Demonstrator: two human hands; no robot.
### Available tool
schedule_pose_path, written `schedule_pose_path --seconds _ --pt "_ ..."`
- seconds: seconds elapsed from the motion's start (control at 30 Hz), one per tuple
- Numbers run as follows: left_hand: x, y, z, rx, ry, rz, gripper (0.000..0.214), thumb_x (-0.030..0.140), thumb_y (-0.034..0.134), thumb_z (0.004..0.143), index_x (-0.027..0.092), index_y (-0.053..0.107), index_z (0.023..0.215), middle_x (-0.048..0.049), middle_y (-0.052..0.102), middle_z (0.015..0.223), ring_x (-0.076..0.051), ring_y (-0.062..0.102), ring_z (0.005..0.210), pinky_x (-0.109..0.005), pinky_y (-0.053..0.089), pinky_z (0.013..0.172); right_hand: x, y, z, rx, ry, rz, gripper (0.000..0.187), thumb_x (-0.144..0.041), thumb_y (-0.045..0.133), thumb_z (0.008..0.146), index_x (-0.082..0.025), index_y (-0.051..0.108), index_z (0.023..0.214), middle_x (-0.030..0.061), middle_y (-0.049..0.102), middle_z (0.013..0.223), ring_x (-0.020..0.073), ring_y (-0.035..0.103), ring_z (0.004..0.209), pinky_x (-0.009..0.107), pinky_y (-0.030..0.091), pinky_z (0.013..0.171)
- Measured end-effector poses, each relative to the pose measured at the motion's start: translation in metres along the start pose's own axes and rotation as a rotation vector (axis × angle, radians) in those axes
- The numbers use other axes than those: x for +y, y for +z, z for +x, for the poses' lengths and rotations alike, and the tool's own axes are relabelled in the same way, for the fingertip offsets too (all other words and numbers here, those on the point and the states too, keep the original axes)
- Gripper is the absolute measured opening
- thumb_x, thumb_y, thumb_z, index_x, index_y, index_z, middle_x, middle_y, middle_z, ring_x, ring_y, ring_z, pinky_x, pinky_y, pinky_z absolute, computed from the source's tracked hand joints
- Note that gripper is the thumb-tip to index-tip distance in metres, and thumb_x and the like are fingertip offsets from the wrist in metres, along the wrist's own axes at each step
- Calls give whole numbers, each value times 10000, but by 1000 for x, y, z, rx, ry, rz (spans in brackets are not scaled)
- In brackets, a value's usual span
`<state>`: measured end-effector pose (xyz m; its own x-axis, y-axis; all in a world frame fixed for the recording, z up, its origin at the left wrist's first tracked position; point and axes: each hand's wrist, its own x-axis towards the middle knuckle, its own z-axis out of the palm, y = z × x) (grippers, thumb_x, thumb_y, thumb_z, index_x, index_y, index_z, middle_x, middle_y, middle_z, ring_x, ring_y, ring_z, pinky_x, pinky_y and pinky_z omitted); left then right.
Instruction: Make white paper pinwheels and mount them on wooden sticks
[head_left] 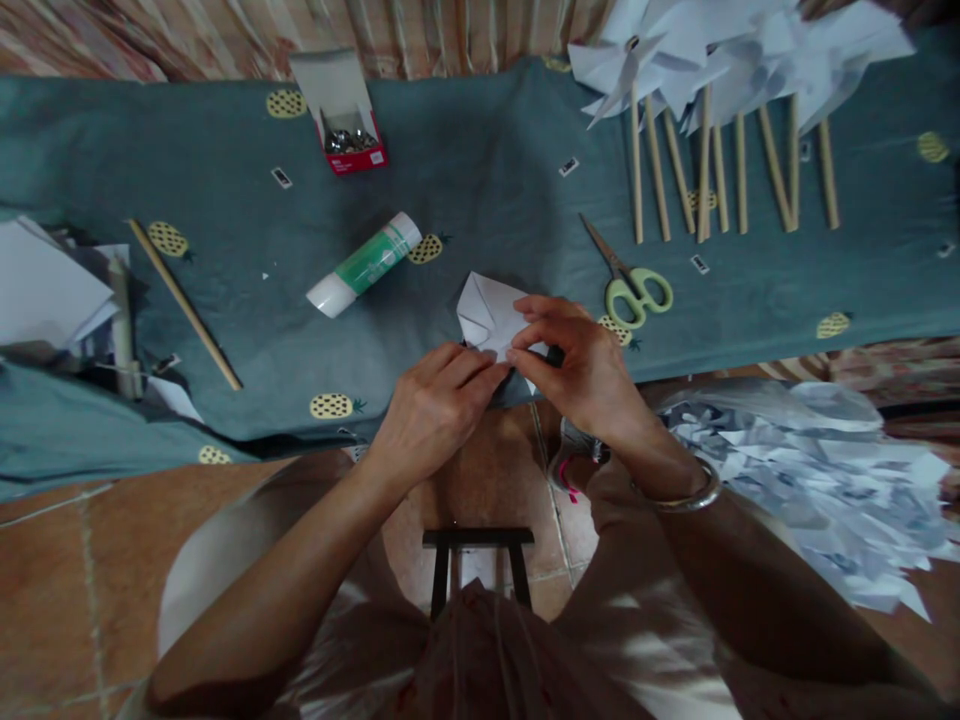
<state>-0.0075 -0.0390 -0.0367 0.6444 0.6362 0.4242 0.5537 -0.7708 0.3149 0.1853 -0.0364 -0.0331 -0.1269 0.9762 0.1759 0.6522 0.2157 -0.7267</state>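
A folded white paper piece (487, 315) lies at the near edge of the teal cloth (480, 160). My left hand (435, 405) pinches its lower edge with curled fingers. My right hand (581, 360), a metal bangle on its wrist, pinches the paper's right side between thumb and fingers. Both hands are closed on the paper. A glue stick (365, 264) lies just left of it, and green-handled scissors (634, 285) lie just right.
Several finished white paper pinwheels on wooden sticks (705, 100) lie at the back right. A red box of pins (346, 125) stands open at the back. A loose wooden stick (184, 303) and paper sheets (45, 285) lie left. Paper scraps (840, 480) pile on the floor right. A black stool (478, 560) stands below.
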Motion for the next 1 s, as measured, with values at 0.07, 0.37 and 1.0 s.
schedule_pose_path --seconds 0.07,0.37,1.0 --pt "0 0 1 -2 -3 -6 180 136 547 944 96 668 1070 -92 729 967 -182 634 843 -302 568 717 -1 0 0 -4 2 -9 86 -141 670 784 -213 700 746 87 711 1156 252 653 1110 468 511 977" --pt "-3 1 3 -13 -32 -60 168 150 547 945 113 687 1030 -83 719 938 -182 617 835 -300 557 693 -3 -1 2 -10 10 -21 88 -128 659 782 -209 688 766 91 712 1156 252 651 1117 472 496 993" --pt "-3 3 3 -2 -76 -74 170 155 557 939 122 697 1030 -81 716 939 -182 625 847 -298 544 712 -2 -3 1 -22 -4 -30 118 -159 641 821 -231 725 864 63 709 1171 238 646 1110 456 494 1009"
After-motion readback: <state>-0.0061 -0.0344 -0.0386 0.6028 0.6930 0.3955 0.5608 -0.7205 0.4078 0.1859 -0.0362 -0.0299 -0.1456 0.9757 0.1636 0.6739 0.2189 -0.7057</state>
